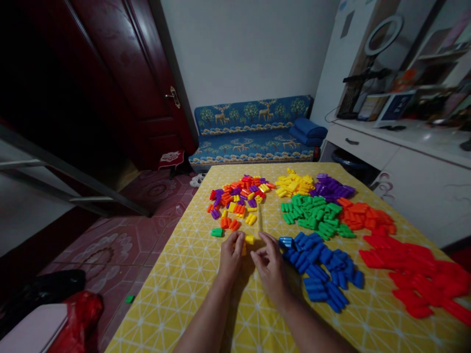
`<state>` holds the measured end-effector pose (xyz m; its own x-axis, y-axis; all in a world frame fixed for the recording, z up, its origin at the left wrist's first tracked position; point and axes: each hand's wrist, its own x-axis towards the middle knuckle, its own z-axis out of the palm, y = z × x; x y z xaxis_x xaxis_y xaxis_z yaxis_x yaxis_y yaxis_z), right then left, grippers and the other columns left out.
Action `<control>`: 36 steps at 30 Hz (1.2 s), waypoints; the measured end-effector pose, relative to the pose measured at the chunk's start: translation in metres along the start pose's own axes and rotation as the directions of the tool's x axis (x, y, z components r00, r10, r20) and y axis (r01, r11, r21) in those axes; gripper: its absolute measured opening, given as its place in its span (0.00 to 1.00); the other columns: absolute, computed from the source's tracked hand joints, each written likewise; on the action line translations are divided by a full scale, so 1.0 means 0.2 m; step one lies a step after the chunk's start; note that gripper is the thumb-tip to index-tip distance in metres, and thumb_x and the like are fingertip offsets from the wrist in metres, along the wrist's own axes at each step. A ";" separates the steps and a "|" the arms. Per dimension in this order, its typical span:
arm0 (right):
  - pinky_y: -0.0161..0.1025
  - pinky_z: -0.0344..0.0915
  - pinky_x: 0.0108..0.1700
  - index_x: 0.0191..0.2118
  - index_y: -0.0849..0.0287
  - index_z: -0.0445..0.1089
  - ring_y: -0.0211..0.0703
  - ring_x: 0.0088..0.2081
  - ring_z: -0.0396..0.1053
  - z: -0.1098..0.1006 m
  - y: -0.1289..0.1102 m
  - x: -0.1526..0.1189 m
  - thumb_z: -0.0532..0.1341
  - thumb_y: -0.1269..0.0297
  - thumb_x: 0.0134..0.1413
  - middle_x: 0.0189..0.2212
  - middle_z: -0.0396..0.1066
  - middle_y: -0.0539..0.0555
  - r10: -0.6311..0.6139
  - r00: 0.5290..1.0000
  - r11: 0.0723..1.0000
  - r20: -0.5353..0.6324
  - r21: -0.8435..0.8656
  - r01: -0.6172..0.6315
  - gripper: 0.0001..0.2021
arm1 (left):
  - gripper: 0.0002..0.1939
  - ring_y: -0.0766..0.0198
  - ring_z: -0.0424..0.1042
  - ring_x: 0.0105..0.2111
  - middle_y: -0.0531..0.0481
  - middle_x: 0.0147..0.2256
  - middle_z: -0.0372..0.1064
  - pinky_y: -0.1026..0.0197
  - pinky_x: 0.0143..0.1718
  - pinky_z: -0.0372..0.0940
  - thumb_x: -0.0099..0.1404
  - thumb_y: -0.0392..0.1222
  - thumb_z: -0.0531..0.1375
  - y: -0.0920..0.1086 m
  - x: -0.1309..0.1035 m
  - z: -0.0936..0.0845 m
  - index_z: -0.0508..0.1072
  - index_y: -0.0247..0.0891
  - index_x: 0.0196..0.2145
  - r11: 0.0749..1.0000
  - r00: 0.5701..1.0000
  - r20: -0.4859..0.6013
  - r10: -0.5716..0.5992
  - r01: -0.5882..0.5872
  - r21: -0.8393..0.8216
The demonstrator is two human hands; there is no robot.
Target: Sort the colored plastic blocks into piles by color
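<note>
My left hand (231,255) is closed on a small yellow plastic piece (249,239), which pokes out past the fingertips. To its right my right hand (271,267) is open, thumb and fingers apart, with nothing seen between them. Just right of it lies a pile of blue pieces (316,262). Beyond the hands is a mixed heap of orange, purple, red and yellow pieces (241,191). A lone green piece (217,232) rests near my left hand. The left fingers partly hide the yellow piece.
Single-colour piles of yellow (294,184), purple (332,188), green (311,212), orange (364,215) and red (423,272) pieces spread across the table's right side. A blue patterned sofa (250,132) stands behind the yellow tablecloth (172,299). One green piece (130,298) lies on the floor.
</note>
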<state>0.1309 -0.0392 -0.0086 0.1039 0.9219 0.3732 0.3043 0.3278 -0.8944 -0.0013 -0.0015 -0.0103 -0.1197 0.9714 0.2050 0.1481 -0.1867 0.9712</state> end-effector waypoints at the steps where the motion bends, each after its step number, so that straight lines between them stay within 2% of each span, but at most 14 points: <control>1: 0.41 0.74 0.37 0.59 0.55 0.61 0.40 0.35 0.72 0.00 -0.01 0.00 0.58 0.62 0.60 0.52 0.68 0.60 0.022 1.000 1.000 0.015 0.013 -0.023 0.22 | 0.16 0.60 0.67 0.29 0.49 0.27 0.69 0.61 0.32 0.61 0.66 0.53 0.59 0.00 0.00 0.00 0.74 0.38 0.31 0.996 0.999 0.012 -0.045 0.046 -0.080; 4: 0.40 0.74 0.37 0.57 0.55 0.64 0.43 0.37 0.74 0.00 -0.03 0.01 0.60 0.60 0.58 0.49 0.72 0.59 0.070 0.995 0.997 0.078 0.026 -0.072 0.21 | 0.20 0.65 0.65 0.25 0.51 0.24 0.68 0.64 0.28 0.60 0.61 0.57 0.63 0.01 -0.01 -0.01 0.73 0.36 0.27 0.971 0.990 0.088 -0.114 0.130 -0.203; 7: 0.43 0.72 0.48 0.50 0.55 0.69 0.47 0.45 0.73 -0.01 -0.04 0.02 0.59 0.61 0.59 0.46 0.75 0.57 0.039 0.996 0.999 0.085 0.027 -0.041 0.14 | 0.22 0.68 0.63 0.22 0.53 0.22 0.66 0.67 0.25 0.58 0.57 0.59 0.66 0.03 -0.03 0.00 0.73 0.34 0.26 0.962 0.975 0.165 -0.148 0.181 -0.207; 9: 0.44 0.69 0.52 0.46 0.56 0.71 0.48 0.48 0.73 -0.02 -0.04 0.02 0.59 0.60 0.60 0.44 0.75 0.57 0.037 0.997 0.999 0.069 0.032 -0.039 0.11 | 0.23 0.70 0.62 0.21 0.54 0.20 0.64 0.69 0.22 0.56 0.55 0.58 0.67 0.03 -0.04 0.00 0.72 0.34 0.25 0.954 0.969 0.175 -0.177 0.213 -0.213; 12: 0.43 0.71 0.48 0.47 0.57 0.71 0.49 0.45 0.74 -0.03 -0.03 0.02 0.60 0.56 0.59 0.44 0.76 0.58 0.125 0.991 0.989 0.047 0.077 -0.129 0.14 | 0.22 0.72 0.62 0.20 0.55 0.20 0.64 0.71 0.21 0.57 0.55 0.57 0.68 0.03 -0.03 0.01 0.71 0.33 0.25 0.900 0.964 0.128 -0.233 0.264 -0.348; 16: 0.41 0.72 0.42 0.50 0.59 0.69 0.47 0.40 0.75 -0.02 0.00 0.02 0.61 0.53 0.58 0.41 0.76 0.58 0.175 0.984 0.968 0.024 0.176 -0.177 0.19 | 0.24 0.72 0.67 0.21 0.53 0.24 0.69 0.73 0.20 0.59 0.59 0.62 0.64 0.03 0.02 -0.02 0.73 0.34 0.36 0.714 0.937 -0.007 -0.351 0.263 -0.649; 19: 0.40 0.71 0.42 0.49 0.58 0.69 0.47 0.41 0.74 -0.01 0.01 0.02 0.61 0.54 0.58 0.41 0.76 0.57 0.175 0.984 0.961 0.040 0.209 -0.179 0.18 | 0.23 0.66 0.75 0.31 0.43 0.36 0.75 0.71 0.24 0.66 0.65 0.58 0.59 0.05 0.05 -0.06 0.72 0.34 0.45 0.489 0.903 0.126 -0.410 0.334 -0.806; 21: 0.41 0.72 0.41 0.50 0.58 0.69 0.47 0.40 0.74 -0.01 0.01 0.02 0.61 0.54 0.57 0.43 0.75 0.58 0.183 0.982 0.952 0.052 0.239 -0.190 0.18 | 0.19 0.59 0.77 0.41 0.37 0.46 0.74 0.64 0.34 0.73 0.66 0.49 0.59 0.07 0.06 -0.08 0.71 0.33 0.49 0.326 0.884 0.239 -0.403 0.382 -0.865; 22: 0.41 0.72 0.40 0.51 0.57 0.68 0.47 0.40 0.74 0.00 0.01 0.01 0.61 0.54 0.57 0.44 0.75 0.58 0.189 0.980 0.946 0.057 0.256 -0.197 0.19 | 0.17 0.56 0.76 0.46 0.36 0.49 0.73 0.62 0.40 0.73 0.65 0.43 0.60 0.07 0.06 -0.09 0.70 0.33 0.50 0.290 0.884 0.266 -0.385 0.389 -0.874; 25: 0.42 0.72 0.40 0.52 0.58 0.67 0.46 0.38 0.74 0.01 0.00 0.00 0.62 0.56 0.55 0.45 0.75 0.59 0.210 0.976 0.931 0.060 0.291 -0.218 0.20 | 0.24 0.55 0.73 0.54 0.40 0.51 0.73 0.60 0.52 0.70 0.58 0.28 0.61 0.05 0.05 -0.08 0.70 0.35 0.53 0.327 0.904 0.261 -0.339 0.374 -0.868; 28: 0.41 0.71 0.38 0.51 0.58 0.68 0.45 0.35 0.74 -0.01 -0.01 0.02 0.63 0.57 0.53 0.41 0.76 0.58 0.241 0.966 0.914 0.089 0.314 -0.257 0.21 | 0.24 0.57 0.74 0.52 0.41 0.49 0.75 0.64 0.53 0.69 0.55 0.27 0.65 0.00 0.06 -0.06 0.72 0.33 0.50 0.424 0.922 0.207 -0.328 0.340 -0.840; 30: 0.38 0.70 0.33 0.51 0.59 0.67 0.43 0.32 0.73 -0.04 -0.02 0.08 0.64 0.56 0.52 0.36 0.76 0.56 0.253 0.960 0.902 0.118 0.330 -0.278 0.22 | 0.20 0.61 0.76 0.47 0.43 0.46 0.76 0.67 0.48 0.70 0.55 0.30 0.69 -0.03 0.07 -0.05 0.74 0.33 0.46 0.455 0.926 0.159 -0.342 0.311 -0.834; 32: 0.35 0.66 0.29 0.50 0.59 0.67 0.40 0.28 0.71 -0.11 -0.03 0.19 0.65 0.54 0.50 0.32 0.75 0.53 0.259 0.959 0.899 0.115 0.335 -0.283 0.23 | 0.17 0.67 0.77 0.36 0.47 0.40 0.77 0.70 0.37 0.72 0.56 0.37 0.71 -0.05 0.08 -0.04 0.74 0.34 0.42 0.471 0.921 0.143 -0.363 0.313 -0.825; 36: 0.30 0.60 0.22 0.47 0.60 0.68 0.38 0.26 0.71 -0.28 0.01 0.52 0.65 0.54 0.47 0.29 0.74 0.51 0.324 0.944 0.922 0.063 0.204 -0.330 0.22 | 0.25 0.78 0.59 0.16 0.54 0.25 0.71 0.74 0.16 0.57 0.56 0.57 0.69 -0.06 0.08 -0.02 0.72 0.33 0.40 0.501 0.902 0.223 -0.368 0.395 -0.770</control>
<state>0.1955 0.0448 0.0429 0.1371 0.9894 0.0473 0.0532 0.0403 -0.9978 -0.0096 0.0157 -0.0171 0.0565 0.9782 -0.1999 -0.7294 0.1772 0.6607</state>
